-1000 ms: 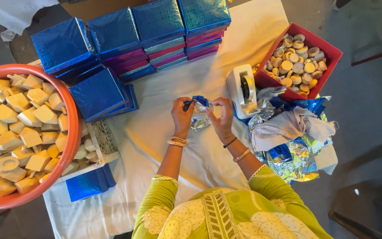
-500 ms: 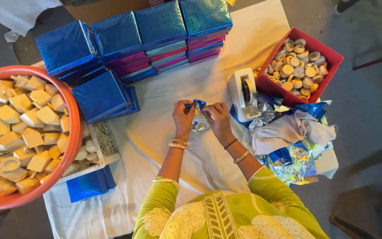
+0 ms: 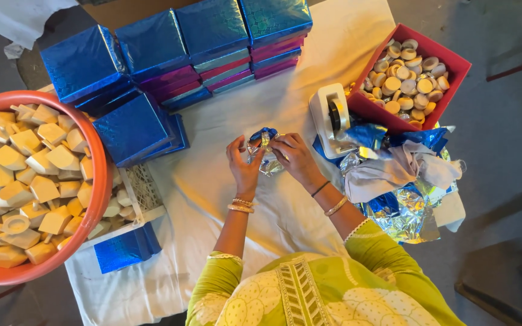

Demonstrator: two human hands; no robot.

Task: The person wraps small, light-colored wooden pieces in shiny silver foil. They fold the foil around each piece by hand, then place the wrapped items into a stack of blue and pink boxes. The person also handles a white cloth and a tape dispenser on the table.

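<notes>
Both hands meet over the white cloth (image 3: 212, 193) at the middle of the table. My left hand (image 3: 243, 163) and my right hand (image 3: 291, 156) pinch a small object half wrapped in shiny blue and silver foil (image 3: 263, 145). The foil is crumpled around it, blue side up at the top, silver showing below. What lies inside the foil is hidden. Bangles sit on both wrists, and green sleeves cover my arms.
An orange tub (image 3: 95, 199) of pale wedge-shaped pieces stands at left. Stacks of blue foil boxes (image 3: 170, 48) line the back. A white tape dispenser (image 3: 327, 118), a red tray (image 3: 448, 75) of round discs and a heap of foil and cloth (image 3: 400, 181) lie at right.
My hands have kept turning and folding the foil around the small object, staying in the same spot over the cloth. Nothing else on the table has moved.
</notes>
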